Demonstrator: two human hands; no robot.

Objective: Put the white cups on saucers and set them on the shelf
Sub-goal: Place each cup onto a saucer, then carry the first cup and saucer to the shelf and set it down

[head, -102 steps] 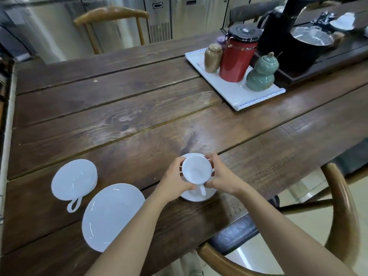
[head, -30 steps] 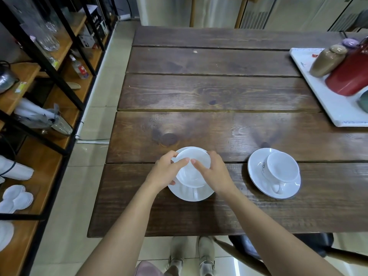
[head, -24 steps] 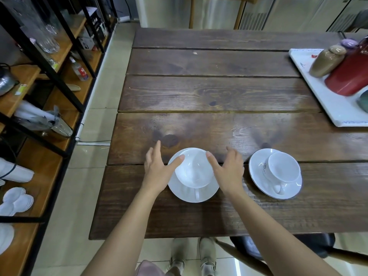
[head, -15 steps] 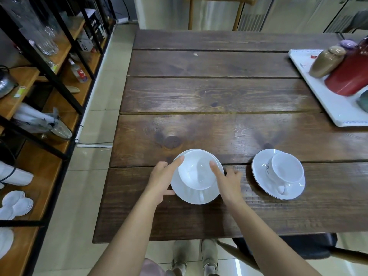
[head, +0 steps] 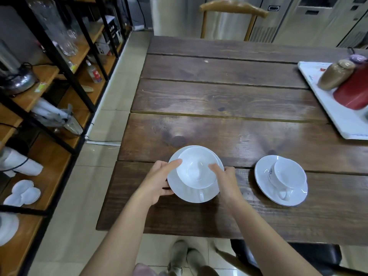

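Both hands [head: 157, 182] gripping saucer [head: 179, 188] w/ cup [head: 196, 172]

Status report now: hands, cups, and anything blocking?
Both hands, left and right, gripping near saucer, cup on it. Second cup on its saucer. Nothing blocking.

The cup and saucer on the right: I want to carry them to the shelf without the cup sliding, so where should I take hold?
Grip the saucer, not the cup. Come from both sides, fingers under its rim, which looks raised off the table, thumbs on top, and lift level. The cup's handle points toward you, so the sides are clear.
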